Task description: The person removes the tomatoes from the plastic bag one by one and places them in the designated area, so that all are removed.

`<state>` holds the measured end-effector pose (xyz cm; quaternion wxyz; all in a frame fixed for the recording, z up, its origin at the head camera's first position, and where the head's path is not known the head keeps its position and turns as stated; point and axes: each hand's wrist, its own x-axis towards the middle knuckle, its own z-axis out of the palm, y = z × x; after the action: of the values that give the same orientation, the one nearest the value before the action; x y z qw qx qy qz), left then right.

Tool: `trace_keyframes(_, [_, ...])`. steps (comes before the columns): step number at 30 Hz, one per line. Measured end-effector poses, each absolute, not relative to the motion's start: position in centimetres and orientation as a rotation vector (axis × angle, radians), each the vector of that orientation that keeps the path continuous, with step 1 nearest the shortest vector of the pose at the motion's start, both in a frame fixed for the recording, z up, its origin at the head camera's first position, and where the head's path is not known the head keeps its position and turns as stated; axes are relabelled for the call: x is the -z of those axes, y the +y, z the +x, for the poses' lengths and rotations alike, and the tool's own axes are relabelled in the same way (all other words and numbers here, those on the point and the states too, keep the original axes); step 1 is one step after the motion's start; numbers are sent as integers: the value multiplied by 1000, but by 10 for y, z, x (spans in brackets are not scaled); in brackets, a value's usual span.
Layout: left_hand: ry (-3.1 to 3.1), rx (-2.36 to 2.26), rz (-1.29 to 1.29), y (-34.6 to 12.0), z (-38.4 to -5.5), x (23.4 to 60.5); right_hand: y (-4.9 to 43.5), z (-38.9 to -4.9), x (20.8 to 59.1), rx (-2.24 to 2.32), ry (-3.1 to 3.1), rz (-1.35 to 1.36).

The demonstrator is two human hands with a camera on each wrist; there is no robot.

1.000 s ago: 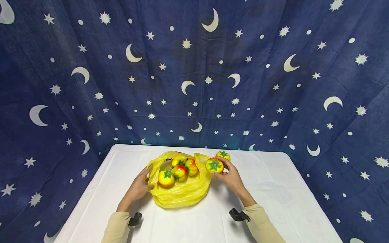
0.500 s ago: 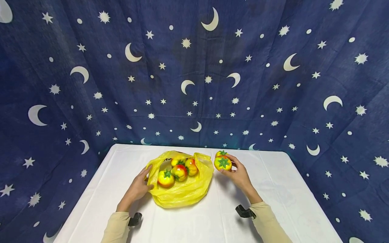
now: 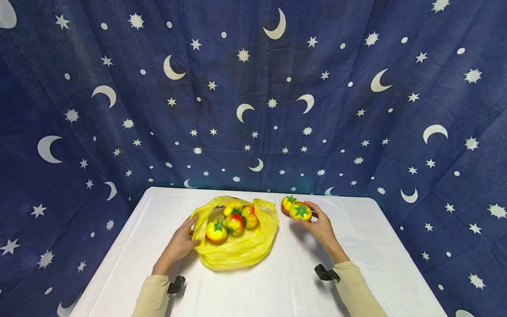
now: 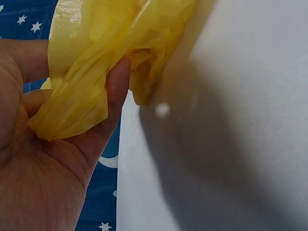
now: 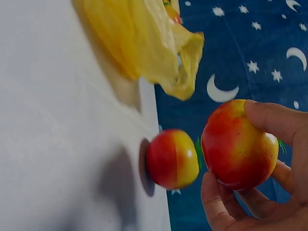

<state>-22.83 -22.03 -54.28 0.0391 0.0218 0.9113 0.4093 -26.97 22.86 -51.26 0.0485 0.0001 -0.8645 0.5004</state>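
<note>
Clasping a fruit (image 3: 300, 212) is the right grip (image 3: 322, 228); the left grip (image 3: 180, 241) holds a bag (image 3: 237, 255) with illegible lettering (image 3: 218, 207).

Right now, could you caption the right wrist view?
Right hand holding one fruit, another fruit on the table, yellow bag nearby.

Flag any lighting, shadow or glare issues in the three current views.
Head view: bright, with small highlights on the bagged fruits; left wrist view: dimmer, a broad soft-edged shadow across the white cloth, plus a small pale spot; right wrist view: also dimmer, soft shadows on the cloth, a small glint on the unheld fruit.
</note>
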Motion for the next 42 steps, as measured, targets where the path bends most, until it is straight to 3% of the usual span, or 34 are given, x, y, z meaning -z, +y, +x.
trace_keyframes(42, [2788,-1264,77,-218,-229,543,268,-310,544,-1442,-2658,-297])
